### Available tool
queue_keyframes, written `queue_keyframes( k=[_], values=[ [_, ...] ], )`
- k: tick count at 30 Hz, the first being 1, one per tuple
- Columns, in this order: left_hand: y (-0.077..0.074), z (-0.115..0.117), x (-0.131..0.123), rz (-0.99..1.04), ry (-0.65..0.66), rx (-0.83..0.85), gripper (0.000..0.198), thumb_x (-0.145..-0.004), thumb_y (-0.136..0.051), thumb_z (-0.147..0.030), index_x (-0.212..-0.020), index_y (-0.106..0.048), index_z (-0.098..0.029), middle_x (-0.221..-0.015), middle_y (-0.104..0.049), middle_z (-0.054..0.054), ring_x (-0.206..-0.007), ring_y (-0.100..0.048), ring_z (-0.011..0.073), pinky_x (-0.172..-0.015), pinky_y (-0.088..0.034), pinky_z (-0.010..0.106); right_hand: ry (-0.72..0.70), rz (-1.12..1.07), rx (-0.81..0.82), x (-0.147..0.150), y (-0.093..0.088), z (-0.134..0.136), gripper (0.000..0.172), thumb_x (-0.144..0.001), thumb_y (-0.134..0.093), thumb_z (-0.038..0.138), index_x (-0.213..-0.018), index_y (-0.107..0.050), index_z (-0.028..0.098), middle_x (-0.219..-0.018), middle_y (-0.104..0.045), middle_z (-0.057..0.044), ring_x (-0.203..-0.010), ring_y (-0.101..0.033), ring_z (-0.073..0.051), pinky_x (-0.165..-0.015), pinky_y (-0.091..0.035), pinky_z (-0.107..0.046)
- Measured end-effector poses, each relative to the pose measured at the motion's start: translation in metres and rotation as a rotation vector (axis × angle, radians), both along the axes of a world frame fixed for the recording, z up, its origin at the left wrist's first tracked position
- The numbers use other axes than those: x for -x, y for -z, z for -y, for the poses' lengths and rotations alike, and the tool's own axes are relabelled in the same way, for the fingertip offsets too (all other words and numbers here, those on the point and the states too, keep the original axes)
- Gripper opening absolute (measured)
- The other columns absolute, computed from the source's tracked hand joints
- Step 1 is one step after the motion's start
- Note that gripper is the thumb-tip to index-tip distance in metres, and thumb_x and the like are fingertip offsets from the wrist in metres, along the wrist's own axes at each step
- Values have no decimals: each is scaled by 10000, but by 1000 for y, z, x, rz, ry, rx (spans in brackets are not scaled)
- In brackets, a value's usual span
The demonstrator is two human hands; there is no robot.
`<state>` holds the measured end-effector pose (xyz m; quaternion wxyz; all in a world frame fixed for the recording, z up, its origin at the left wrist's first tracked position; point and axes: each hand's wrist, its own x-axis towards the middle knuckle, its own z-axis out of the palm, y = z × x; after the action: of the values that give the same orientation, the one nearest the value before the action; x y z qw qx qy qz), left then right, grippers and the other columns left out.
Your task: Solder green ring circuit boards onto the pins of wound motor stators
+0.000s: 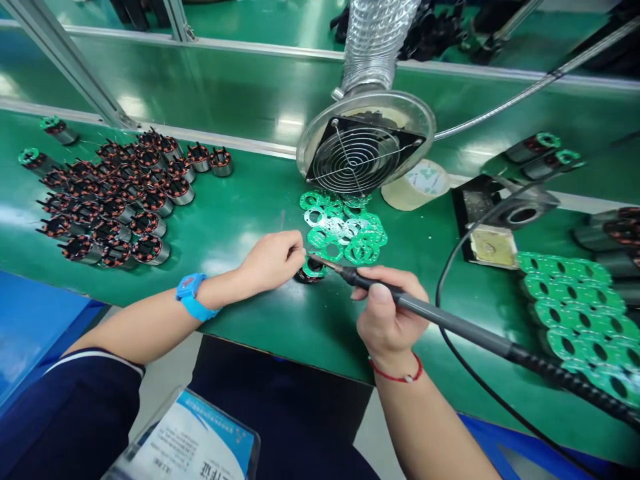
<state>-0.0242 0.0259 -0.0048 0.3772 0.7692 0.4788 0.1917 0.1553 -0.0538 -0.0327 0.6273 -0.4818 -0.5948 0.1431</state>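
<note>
My right hand (393, 310) grips a soldering iron (380, 283) by its dark handle, its tip pointing left. The tip touches or hovers just over a motor stator (311, 272) topped with a green ring-shaped circuit board; which one I cannot tell. At the stator's left edge is my left hand (274, 261), fingers pinched together. What they hold, if anything, is too small to make out. Just beyond the stator lies a loose pile of green ring circuit boards (345, 230).
A fume extractor fan (355, 157) hangs over the pile. Many copper-wound stators (115, 200) crowd the left. To the right are a tape roll (416, 185), an iron stand with yellow sponge (493, 247) and rows of board-topped stators (575, 293). The iron's cable (443, 280) loops nearby.
</note>
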Motion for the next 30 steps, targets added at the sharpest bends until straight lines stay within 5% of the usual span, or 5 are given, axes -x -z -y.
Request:
queue_keyframes(
  k=[23,30],
  values=[
    [1,11,-14,-493,-3,-258,227,-909,-337,-183,-912,-561,-145,-849,-620,78,-755,-574,196,-658,-394,305,-22,153,0,-5,-2,2,137,-943,-560,308,-946,-674,232,-785,-691,-14,-647,-667,-169,-629,-555,-339],
    [-2,11,-14,-474,-33,-226,178,-877,-376,-163,-863,-554,-161,-827,-618,70,-740,-569,192,-650,-385,297,22,65,86,0,-2,-1,306,-965,-559,302,-1264,-569,243,-1042,-718,-68,-868,-732,-217,-759,-605,-394]
  ],
)
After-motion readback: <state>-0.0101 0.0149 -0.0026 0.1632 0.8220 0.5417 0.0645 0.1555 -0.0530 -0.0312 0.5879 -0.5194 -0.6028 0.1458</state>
